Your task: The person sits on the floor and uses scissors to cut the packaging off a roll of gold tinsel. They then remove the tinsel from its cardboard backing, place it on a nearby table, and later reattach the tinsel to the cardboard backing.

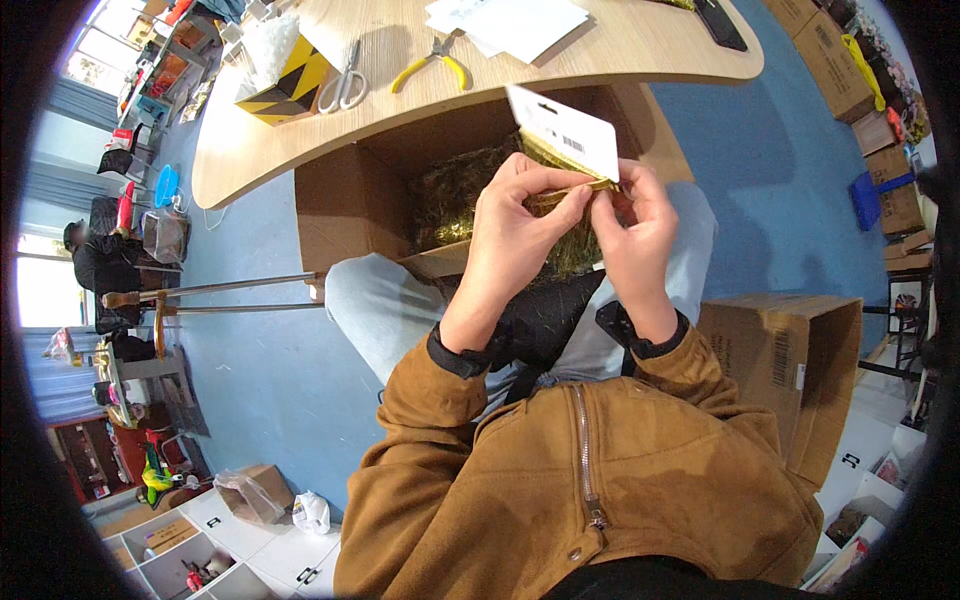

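Note:
Above my lap, my left hand [515, 225] pinches a narrow gold strip [602, 184] between thumb and fingers. On the other end of that strip, by the lower corner of a white hang card [565, 128], the fingers of my right hand [640, 215] are closed. The card stands tilted above both hands, with a barcode and a hang slot on it. Gold tinsel [548, 150] shows along the card's lower left edge. Beneath my hands, an open cardboard box [345, 205] holds dark green-gold tinsel [450, 200]; my hands hide part of it.
On the wooden table [560, 65] ahead lie yellow-handled pliers [435, 65], white-handled scissors [345, 85] and white papers [510, 22]. A black-and-yellow box [290, 85] stands at its left. Another cardboard box [780, 370] is at my right. Metal rods [240, 290] extend to the left.

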The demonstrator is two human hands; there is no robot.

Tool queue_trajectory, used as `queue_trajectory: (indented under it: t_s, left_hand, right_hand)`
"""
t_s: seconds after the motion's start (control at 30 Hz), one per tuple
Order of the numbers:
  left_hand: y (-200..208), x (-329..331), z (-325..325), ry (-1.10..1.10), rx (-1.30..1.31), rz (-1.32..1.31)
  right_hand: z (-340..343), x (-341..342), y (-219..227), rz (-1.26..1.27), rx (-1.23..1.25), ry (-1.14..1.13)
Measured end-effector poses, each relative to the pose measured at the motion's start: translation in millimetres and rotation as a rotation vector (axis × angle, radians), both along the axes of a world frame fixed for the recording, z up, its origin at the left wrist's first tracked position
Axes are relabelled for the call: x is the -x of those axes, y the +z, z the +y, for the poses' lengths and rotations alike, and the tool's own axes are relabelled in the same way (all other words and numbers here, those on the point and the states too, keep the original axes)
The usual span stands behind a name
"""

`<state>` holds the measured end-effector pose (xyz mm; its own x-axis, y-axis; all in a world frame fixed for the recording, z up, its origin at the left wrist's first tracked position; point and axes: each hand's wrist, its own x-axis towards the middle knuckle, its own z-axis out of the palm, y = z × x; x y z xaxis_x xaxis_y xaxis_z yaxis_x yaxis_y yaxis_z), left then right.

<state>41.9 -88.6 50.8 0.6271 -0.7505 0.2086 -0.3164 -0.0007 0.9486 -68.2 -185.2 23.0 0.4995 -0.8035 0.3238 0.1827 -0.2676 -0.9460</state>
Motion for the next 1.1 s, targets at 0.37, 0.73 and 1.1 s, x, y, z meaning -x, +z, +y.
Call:
queue_trajectory:
  t_s: [0.37,0.73,1.1]
  left_hand:
    - [-5,-41,33,0.126,-0.159,-0.226]
    - [-16,-51,34,0.039,-0.181,-0.080]
    - [-28,-56,31,-0.098,-0.138,0.180]
  right_hand:
    - [-50,29,-10,-0.124,-0.246,-0.040]
    - [-68,49,-5,-0.204,-0.343,0.105]
    - [-73,54,-5,-0.235,-0.435,0.185]
